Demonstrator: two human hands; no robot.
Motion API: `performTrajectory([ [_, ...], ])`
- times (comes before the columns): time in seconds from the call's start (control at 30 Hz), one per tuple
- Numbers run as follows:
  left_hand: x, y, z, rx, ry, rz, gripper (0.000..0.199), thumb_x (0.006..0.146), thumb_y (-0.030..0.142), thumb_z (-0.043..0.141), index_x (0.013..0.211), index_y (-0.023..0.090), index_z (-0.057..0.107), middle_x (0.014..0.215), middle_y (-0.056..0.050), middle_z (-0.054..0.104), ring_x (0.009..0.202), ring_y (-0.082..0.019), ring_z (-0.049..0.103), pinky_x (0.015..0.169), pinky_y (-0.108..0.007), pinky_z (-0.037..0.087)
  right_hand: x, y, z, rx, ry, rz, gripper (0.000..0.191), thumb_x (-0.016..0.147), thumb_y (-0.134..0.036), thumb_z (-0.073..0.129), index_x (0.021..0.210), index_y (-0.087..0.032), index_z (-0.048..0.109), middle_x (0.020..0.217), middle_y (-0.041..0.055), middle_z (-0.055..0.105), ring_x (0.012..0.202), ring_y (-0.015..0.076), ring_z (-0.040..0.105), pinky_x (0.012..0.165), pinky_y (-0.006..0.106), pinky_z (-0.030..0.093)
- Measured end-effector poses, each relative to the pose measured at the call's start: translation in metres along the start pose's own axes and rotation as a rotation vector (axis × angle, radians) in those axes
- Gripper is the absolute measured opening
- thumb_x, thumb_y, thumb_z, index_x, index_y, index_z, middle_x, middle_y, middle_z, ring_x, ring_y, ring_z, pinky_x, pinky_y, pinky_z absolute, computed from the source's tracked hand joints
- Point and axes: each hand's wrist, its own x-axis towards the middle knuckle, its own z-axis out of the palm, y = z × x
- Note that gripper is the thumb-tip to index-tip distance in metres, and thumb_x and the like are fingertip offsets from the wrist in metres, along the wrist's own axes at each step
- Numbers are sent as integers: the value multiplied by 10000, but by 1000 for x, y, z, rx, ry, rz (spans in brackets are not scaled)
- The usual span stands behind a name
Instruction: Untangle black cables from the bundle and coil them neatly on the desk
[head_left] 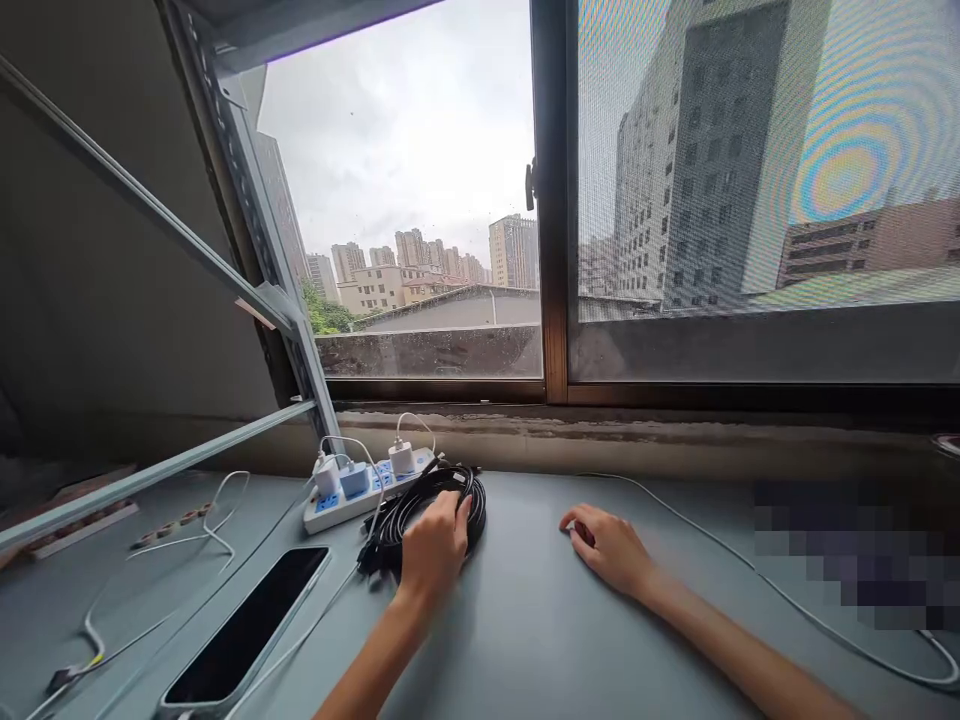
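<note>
A coiled bundle of black cable (pixel 474 520) lies on the grey-blue table against the front of a white power strip. My left hand (pixel 435 540) is on the coil, its fingers wrapped over the loops and thumb at the right side; the fingertips are partly hidden. My right hand (pixel 611 548) rests on the table to the right, apart from the coil. Its fingers are loosely curled with a gap to the thumb, and nothing shows in them.
White chargers are plugged into the power strip (pixel 319 518). A phone (pixel 251 625) lies at the left front, near loose white cables (pixel 217 535). Another white cable (pixel 701 530) runs along the right. A metal rack post (pixel 300 330) stands at the left, before the window.
</note>
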Motion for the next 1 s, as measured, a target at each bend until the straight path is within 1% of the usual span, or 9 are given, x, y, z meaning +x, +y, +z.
performTrajectory([
  [0.1, 0, 0, -3, 35, 18, 16, 350, 975, 310, 331, 847, 185, 631, 889, -53, 699, 797, -201, 669, 591, -258, 373, -1, 0, -1, 8, -1, 9, 231, 838, -191, 414, 910, -220, 632, 793, 12, 638, 696, 145, 566, 630, 255, 329],
  [0.2, -1, 2, 0, 91, -60, 94, 416, 978, 345, 311, 767, 182, 629, 803, -58, 695, 772, -218, 670, 592, -272, 358, -1, 0, -2, 15, -8, 15, 237, 834, -188, 411, 910, -219, 633, 794, 9, 637, 698, 145, 561, 623, 256, 321],
  [0.27, -2, 3, 3, 93, -98, 114, 406, 975, 341, 318, 776, 181, 635, 813, -62, 699, 777, -229, 672, 596, -282, 354, -1, 0, -3, 15, -12, 17, 238, 832, -189, 412, 916, -216, 633, 801, 11, 636, 707, 147, 559, 627, 258, 320],
  [0.47, 2, -2, -8, 14, -197, 105, 203, 835, 399, 592, 782, 209, 642, 831, -14, 709, 830, -223, 661, 651, -281, 375, -2, 0, -3, 11, -13, 23, 237, 833, -195, 413, 912, -213, 636, 800, 13, 630, 720, 149, 557, 639, 261, 323],
  [0.53, 3, -3, -14, -6, -221, 83, 170, 820, 364, 605, 756, 209, 629, 817, -12, 699, 842, -220, 651, 662, -280, 379, -2, 0, -3, 13, -12, 24, 238, 832, -195, 413, 911, -212, 637, 797, 12, 630, 714, 148, 556, 637, 260, 322],
  [0.6, 3, -2, -17, -27, -179, 58, 183, 854, 334, 549, 739, 201, 601, 824, -21, 681, 837, -209, 640, 665, -276, 382, -1, 0, -3, 15, -10, 22, 241, 833, -195, 411, 913, -213, 638, 797, 11, 631, 709, 145, 556, 635, 258, 323],
  [0.73, 5, -3, -18, -132, -5, -25, 246, 935, 328, 390, 794, 197, 544, 869, -43, 660, 805, -196, 634, 638, -273, 375, -1, 0, -3, 16, -9, 17, 243, 833, -196, 408, 914, -213, 637, 796, 14, 631, 701, 145, 552, 632, 259, 323],
  [0.87, 10, -11, -21, -255, 93, -180, 293, 952, 375, 325, 780, 212, 496, 685, -11, 639, 638, -187, 621, 568, -269, 339, -1, 1, -2, 16, -12, 17, 246, 833, -196, 407, 912, -212, 639, 800, 20, 632, 703, 149, 550, 632, 263, 320],
  [1.0, 12, -16, -22, -406, 371, -278, 324, 942, 383, 306, 684, 221, 416, 534, 27, 546, 500, -149, 543, 566, -265, 354, -1, 1, -3, 15, -20, 19, 248, 833, -192, 408, 915, -209, 641, 808, 22, 635, 702, 147, 550, 632, 263, 319],
])
